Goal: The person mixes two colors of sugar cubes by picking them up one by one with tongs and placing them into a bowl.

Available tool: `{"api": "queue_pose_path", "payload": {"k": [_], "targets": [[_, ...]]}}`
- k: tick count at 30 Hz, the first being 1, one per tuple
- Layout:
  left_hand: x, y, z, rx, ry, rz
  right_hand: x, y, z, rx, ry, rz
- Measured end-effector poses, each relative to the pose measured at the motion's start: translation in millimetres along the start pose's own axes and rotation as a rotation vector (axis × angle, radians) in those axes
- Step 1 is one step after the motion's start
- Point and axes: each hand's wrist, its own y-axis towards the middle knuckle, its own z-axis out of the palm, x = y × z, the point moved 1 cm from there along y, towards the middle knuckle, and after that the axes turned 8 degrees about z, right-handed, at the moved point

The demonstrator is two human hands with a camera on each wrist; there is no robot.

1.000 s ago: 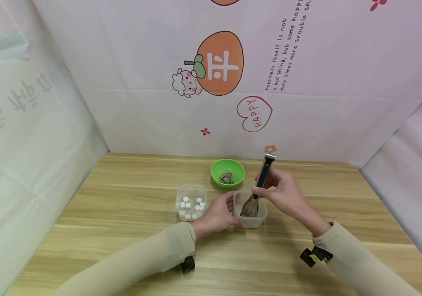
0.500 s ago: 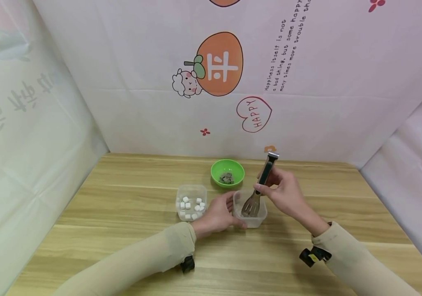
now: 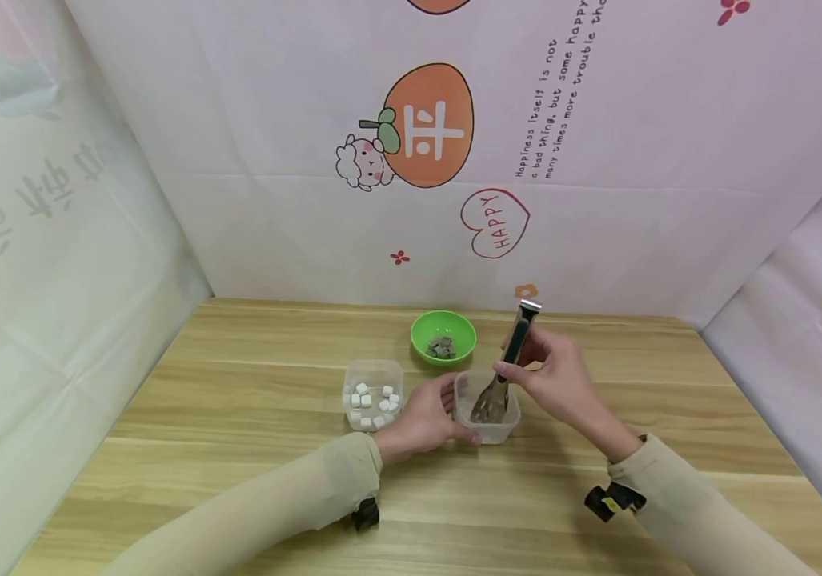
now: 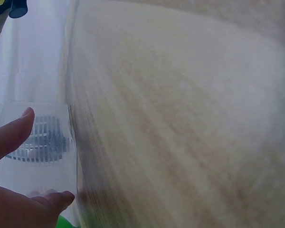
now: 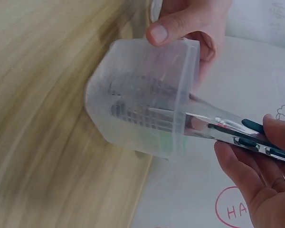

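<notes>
1. Tongs (image 3: 519, 340) stand tips-down inside the right see-through tub (image 3: 495, 434). They lean, with the top end up and to the right in the head view.
2. The right hand (image 3: 555, 376) holds the tongs, with the handle pinched between thumb and fingers. The 2 arms of the tongs look close together. I cannot tell if anything is between the tips.
3. The left hand (image 3: 425, 416) holds that tub from its left side, thumb at the near side and fingers at the far side.
4. I think the step now is working the tongs down in the tub while the left hand steadies it.
5. The next move seems to call for a straight lift, so the tips don't catch the rim and tip the tub.
6. The green bowl (image 3: 427, 326) with grey-brown bits (image 3: 443, 348) sits just behind, near the back edge of the bench (image 3: 274, 368). A printed sheet (image 3: 274, 224) stands behind that edge, so there is little room that way.
7. Left is tight too: the left tub (image 3: 374, 368) with white cubes (image 3: 366, 400) is just beside the left hand. There is more room to the right and in front.
</notes>
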Motion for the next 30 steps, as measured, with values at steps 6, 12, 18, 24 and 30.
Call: {"api": "queue_pose_path", "payload": {"k": [6,12,18,24,30], "targets": [[0.4,-0.4,0.6,-0.005,0.002,0.0,-4.9,1.0,4.3,-0.035,0.013,-0.036],[1.2,0.0,0.4,-0.007,0.007,0.002,-5.4,1.5,3.3,-0.067,-0.001,-0.044],[1.1,0.2,-0.1,-0.008,0.014,-0.002,-6.9,-0.1,3.0,-0.053,0.0,-0.035],[0.6,-0.2,-0.3,-0.009,0.023,0.0,-6.8,-1.3,3.7,-0.064,0.006,-0.041],[-1.0,-0.9,-0.4,-0.009,0.03,-0.004,-3.1,-0.3,0.1,-0.098,0.022,-0.037]]}}
